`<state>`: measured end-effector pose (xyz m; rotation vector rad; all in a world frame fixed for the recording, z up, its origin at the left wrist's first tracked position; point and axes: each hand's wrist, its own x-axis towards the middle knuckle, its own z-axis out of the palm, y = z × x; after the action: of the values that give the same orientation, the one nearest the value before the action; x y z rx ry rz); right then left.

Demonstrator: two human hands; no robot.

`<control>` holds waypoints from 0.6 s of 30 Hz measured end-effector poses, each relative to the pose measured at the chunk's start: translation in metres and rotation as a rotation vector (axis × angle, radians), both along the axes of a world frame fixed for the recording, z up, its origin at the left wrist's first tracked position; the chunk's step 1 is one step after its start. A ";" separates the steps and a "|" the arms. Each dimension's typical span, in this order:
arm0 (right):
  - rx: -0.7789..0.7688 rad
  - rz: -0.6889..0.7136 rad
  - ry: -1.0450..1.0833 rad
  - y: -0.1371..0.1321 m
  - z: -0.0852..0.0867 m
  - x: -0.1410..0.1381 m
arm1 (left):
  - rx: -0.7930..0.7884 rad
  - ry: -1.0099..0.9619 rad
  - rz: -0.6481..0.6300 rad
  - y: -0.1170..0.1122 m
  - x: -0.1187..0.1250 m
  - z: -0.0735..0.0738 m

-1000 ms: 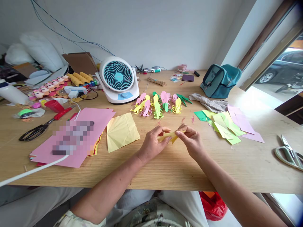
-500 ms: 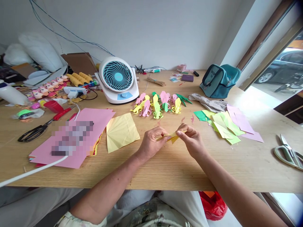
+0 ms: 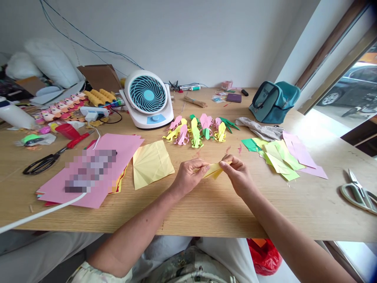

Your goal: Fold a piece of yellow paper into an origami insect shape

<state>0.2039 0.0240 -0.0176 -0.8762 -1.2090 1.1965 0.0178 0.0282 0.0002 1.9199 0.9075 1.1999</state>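
Between my two hands is a small piece of folded yellow paper, held just above the table. My left hand pinches its left end between thumb and fingers. At the right end my right hand grips it the same way, thumb on the near side. A loose flap points down from the middle. To the left lies a creased sheet of yellow paper, opened flat. Beyond my hands several folded paper figures in pink, yellow and green sit in a cluster.
At left, pink paper sheets lie beside black-handled scissors. A fan stands behind. On the right are green and yellow paper pieces, a grey cloth, a teal bag and pale-handled scissors.
The folded yellow paper has tilted a little, and more of its near face shows between my hands. Both hands keep their pinch in nearly the same place.
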 end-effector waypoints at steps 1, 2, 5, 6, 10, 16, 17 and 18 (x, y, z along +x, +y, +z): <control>-0.021 0.011 -0.009 0.000 0.000 0.000 | -0.033 0.001 0.008 0.001 0.000 0.000; -0.042 0.023 -0.020 0.001 0.000 0.000 | -0.070 0.002 0.013 0.002 0.000 -0.001; -0.093 0.063 -0.063 0.003 -0.002 0.001 | -0.170 0.011 0.009 0.009 -0.002 -0.005; -0.104 0.078 -0.080 0.004 -0.002 0.001 | -0.189 0.016 0.001 0.012 -0.004 -0.007; -0.111 0.166 -0.155 0.000 -0.004 0.004 | -0.213 0.074 -0.024 0.022 -0.011 -0.012; -0.035 0.203 -0.596 -0.042 -0.006 0.010 | -0.124 0.231 -0.109 0.021 -0.008 -0.022; -0.050 0.167 -0.656 -0.050 -0.008 0.011 | -0.071 0.256 -0.117 0.019 -0.006 -0.023; -0.062 0.116 -0.715 -0.057 -0.010 0.012 | -0.009 0.275 -0.120 0.018 -0.005 -0.023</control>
<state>0.2154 -0.0334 -0.0272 -1.3597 -1.8153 1.0398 0.0131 0.0462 -0.0232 2.1346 0.9196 0.8739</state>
